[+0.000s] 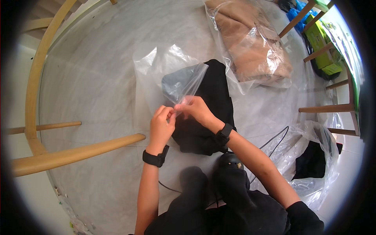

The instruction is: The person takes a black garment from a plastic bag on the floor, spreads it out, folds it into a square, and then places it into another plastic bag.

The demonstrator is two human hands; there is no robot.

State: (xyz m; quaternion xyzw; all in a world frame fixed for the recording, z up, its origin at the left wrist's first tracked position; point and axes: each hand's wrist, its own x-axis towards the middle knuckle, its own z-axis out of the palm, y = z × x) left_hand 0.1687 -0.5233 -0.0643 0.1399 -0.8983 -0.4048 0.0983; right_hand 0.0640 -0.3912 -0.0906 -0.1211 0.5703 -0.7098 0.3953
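A clear plastic bag (pixel 147 84) lies over part of a folded black cloth item (pixel 213 102) on the floor in front of me. Through the film the covered part of the cloth looks grey. My left hand (pixel 162 122) pinches the bag's near edge between thumb and fingers. Close against it, my right hand (pixel 196 111) also has its fingers closed on the film, above the black cloth. Both hands meet at the same spot, so the exact fold between the fingertips is hard to make out. Each wrist wears a black band.
A brown folded item in clear plastic (pixel 250 43) lies at the far right. Nearer, an opened clear bag (pixel 325 156) holds black cloth. Wooden legs (pixel 78 152) stand at left, more at right beside a green box (pixel 323 47). A thin black cable (pixel 276 137) runs across the floor.
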